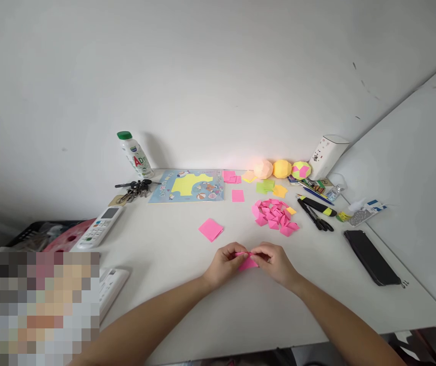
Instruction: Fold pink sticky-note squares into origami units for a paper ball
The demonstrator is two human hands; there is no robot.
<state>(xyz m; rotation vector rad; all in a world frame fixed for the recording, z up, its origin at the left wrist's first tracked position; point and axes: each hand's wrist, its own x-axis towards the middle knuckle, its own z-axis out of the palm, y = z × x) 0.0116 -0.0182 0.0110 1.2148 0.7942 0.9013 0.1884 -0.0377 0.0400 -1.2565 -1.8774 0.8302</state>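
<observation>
1. The left hand (pixel 223 264) is holding the paper (pixel 249 264), a small pink piece, narrowly between thumb and fingers.
2. The right hand (pixel 279 260) is pinching the same paper from the other side, its thumb and fingers closing near the left hand's.
3. The paper is sitting between both hands, over the near part of the table (pixel 187 325); its folds are partly hiding behind the fingers.
4. A pink pad (pixel 210 230) is lying beyond the left hand, near it and turned cornerwise.
5. A pile (pixel 274 217) of folded pink pieces is lying beyond the right hand.
6. A pink square (pixel 237 195) is lying farther back, beside the blue booklet (pixel 156 193).
7. Green notes (pixel 265 186) and orange notes (pixel 280 191) are lying behind the pile.
8. Three balls, one peach (pixel 263 169), one yellow-orange (pixel 282 169) and one patterned in yellow and pink (pixel 301 170), are resting in a row by the wall (pixel 218 91).
9. Scissors (pixel 320 222) and a cutter (pixel 319 205) are lying right of the pile.
10. A bottle (pixel 136 156) is standing at the back left, behind the keys (pixel 137 188).
</observation>
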